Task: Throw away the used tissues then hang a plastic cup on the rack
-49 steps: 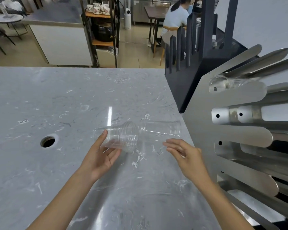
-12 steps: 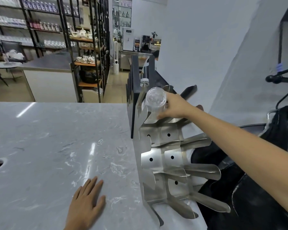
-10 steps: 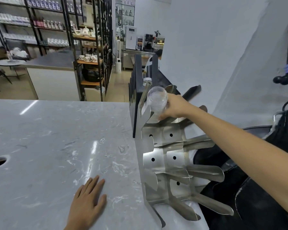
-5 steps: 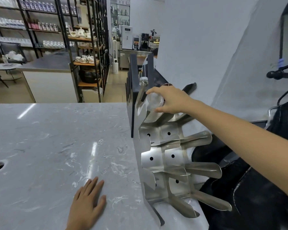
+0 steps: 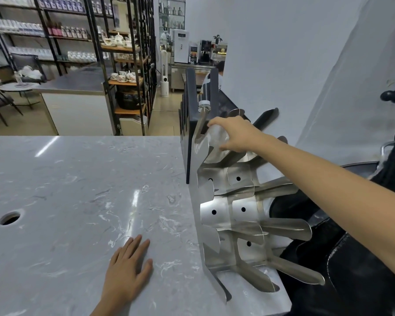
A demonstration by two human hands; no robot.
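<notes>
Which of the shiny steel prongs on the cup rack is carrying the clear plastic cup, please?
The topmost prong, under the right hand: the clear plastic cup sits over it, while the lower prongs stick out bare.

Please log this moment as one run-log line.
right hand: on clear plastic cup, top of steel peg rack | left hand: flat on marble counter

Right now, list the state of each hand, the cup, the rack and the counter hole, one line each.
right hand: gripping the plastic cup at the rack's top
left hand: flat on the counter, holding nothing
plastic cup: lying tilted on a top prong
rack: upright at the counter's right edge, lower prongs bare
hole: open, uncovered
</notes>
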